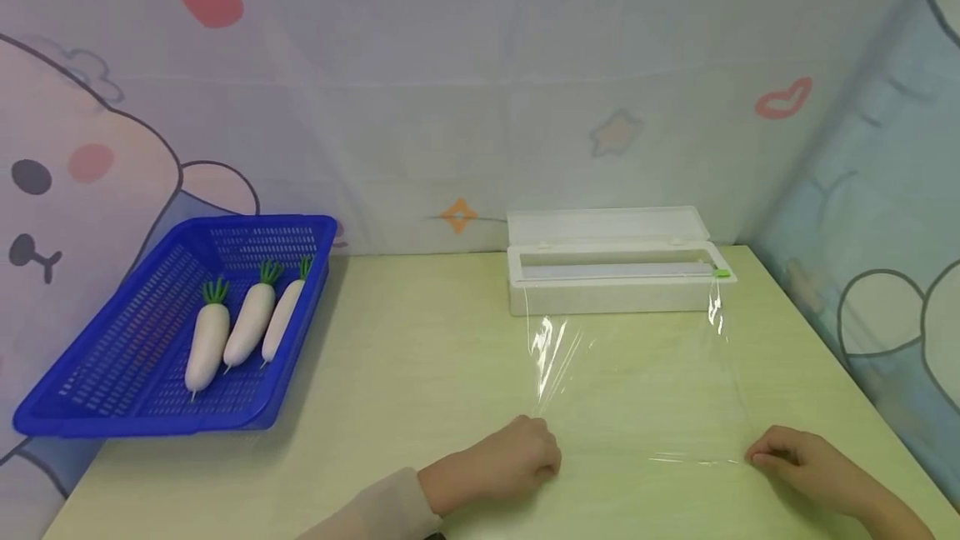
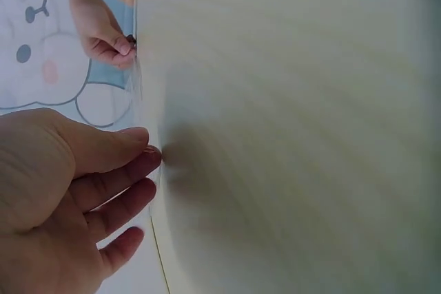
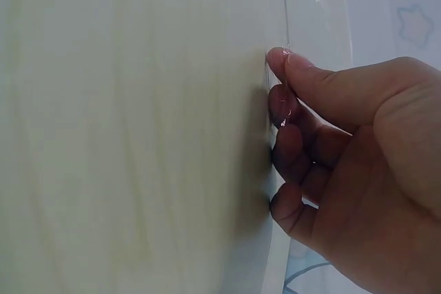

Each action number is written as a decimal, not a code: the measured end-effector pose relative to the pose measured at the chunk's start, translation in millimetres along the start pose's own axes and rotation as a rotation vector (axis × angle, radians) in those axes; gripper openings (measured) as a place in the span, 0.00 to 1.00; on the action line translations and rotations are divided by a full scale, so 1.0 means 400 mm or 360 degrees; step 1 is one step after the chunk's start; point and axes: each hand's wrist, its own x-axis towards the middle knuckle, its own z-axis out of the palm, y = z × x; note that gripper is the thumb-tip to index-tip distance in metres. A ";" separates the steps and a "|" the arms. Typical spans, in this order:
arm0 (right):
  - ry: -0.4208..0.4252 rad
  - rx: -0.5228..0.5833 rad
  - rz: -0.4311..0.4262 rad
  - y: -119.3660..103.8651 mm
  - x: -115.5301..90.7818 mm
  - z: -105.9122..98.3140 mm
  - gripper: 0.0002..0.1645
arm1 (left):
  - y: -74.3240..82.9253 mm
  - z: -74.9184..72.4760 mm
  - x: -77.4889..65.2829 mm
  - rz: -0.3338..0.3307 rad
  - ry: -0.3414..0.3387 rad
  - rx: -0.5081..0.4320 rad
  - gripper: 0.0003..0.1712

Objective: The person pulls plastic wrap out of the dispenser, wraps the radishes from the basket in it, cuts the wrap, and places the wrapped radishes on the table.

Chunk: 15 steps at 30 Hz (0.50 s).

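Note:
A clear sheet of plastic wrap (image 1: 630, 390) stretches from a white wrap dispenser box (image 1: 611, 299) toward the front of the table. Its near left corner is pinched by my left hand (image 1: 517, 458), between thumb and index finger, as the left wrist view shows. My right hand (image 1: 813, 469) pinches the near right corner; in the right wrist view a bit of film bunches at the thumb and fingertips (image 3: 282, 105). The dispenser's lid (image 1: 607, 226) is raised, and a green slider (image 1: 721, 273) sits at the right end of its front bar.
A blue plastic basket (image 1: 97, 426) stands on the left of the light green table (image 1: 405, 357). Inside lie three white radishes (image 1: 251, 323) with green tops. A printed cloth (image 1: 420, 123) hangs behind the table, and more cloth covers the right side.

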 end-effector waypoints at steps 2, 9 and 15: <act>0.0008 -0.0014 -0.0002 -0.002 0.000 0.002 0.09 | 0.004 -0.004 -0.003 -0.0029 -0.0002 0.0033 0.08; 0.0020 -0.0040 -0.0016 -0.006 -0.001 0.005 0.07 | 0.001 -0.004 -0.013 -0.0058 -0.0007 -0.0053 0.07; 0.0044 -0.0041 -0.0044 -0.004 -0.006 0.005 0.08 | -0.002 -0.003 -0.019 -0.0057 -0.0011 -0.0136 0.05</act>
